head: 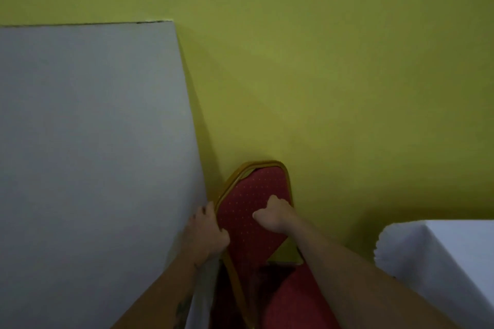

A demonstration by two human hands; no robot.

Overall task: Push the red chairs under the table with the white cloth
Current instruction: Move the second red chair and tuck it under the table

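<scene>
A red chair (248,203) with a gold metal frame and a dotted red back stands at the lower middle, right beside the edge of the table with the white cloth (93,141). Its red seat shows at the bottom. My left hand (208,232) grips the gold frame on the left side of the chair back, next to the cloth's edge. My right hand (275,215) is closed on the right side of the chair back, its fingers curled over the padding. Both forearms reach in from the bottom of the view.
A yellow-green wall (334,75) fills the background, close behind the chair and the table. A second table covered in white cloth (441,262) stands at the lower right, its corner close to my right forearm.
</scene>
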